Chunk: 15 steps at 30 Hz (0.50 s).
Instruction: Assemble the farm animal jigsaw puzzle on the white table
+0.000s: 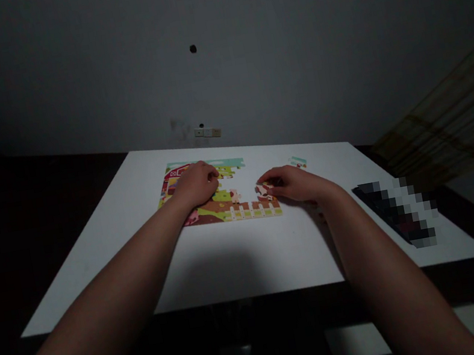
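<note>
A partly assembled jigsaw puzzle with a farm picture lies on the white table. It shows a red barn, green ground and a white fence, with a gap at its upper right. My left hand rests on the puzzle's left half, fingers loosely curled and a little apart, hiding part of the picture. At the gap's right side, my right hand pinches a puzzle piece with white and reddish-brown patches, just above the fence. Whether this piece touches its neighbours I cannot tell.
A loose light-blue puzzle piece lies beyond my right hand. More bits show partly under my right wrist. A dark flat object, partly blurred out, lies near the right edge of the white table. Behind stands a wall with sockets.
</note>
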Motion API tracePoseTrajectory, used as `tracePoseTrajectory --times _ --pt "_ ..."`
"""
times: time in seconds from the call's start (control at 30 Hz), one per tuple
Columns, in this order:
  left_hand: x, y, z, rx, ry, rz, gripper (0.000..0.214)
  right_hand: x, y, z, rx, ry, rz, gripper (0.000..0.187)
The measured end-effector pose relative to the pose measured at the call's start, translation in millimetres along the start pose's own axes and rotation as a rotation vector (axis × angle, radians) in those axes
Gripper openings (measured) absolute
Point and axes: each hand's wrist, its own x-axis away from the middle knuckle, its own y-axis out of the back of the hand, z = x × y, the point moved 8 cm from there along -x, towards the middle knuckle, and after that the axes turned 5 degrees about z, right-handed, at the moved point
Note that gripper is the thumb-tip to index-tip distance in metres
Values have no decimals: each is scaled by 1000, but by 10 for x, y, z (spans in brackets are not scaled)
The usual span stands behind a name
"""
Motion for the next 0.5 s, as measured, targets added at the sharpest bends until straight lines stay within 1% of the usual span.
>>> tracePoseTrajectory --times 0.1,0.17,0.2,0.27,0.37,0.47,0.5 --pt "-2 -3 10 2 -3 -6 31 -47 -10 -5 -176 9 -70 29" --pt "0 0 9 4 -1 -6 31 -86 34 -67 -256 -10 -180 29" --pt "2 2 7 4 0 -5 31 -98 68 -119 -239 -40 -240 32" --pt "6 8 1 7 3 -4 30 -96 151 -242 -98 -135 -327 38" --pt "10 15 -5 5 2 -5 30 -33 307 -415 155 -272 -370 44" --pt "12 8 -3 -5 0 -2 30 119 525 -559 326 -377 -430 45" --pt "12 5 -1 -6 0 -3 31 173 578 -610 365 -418 -426 45"
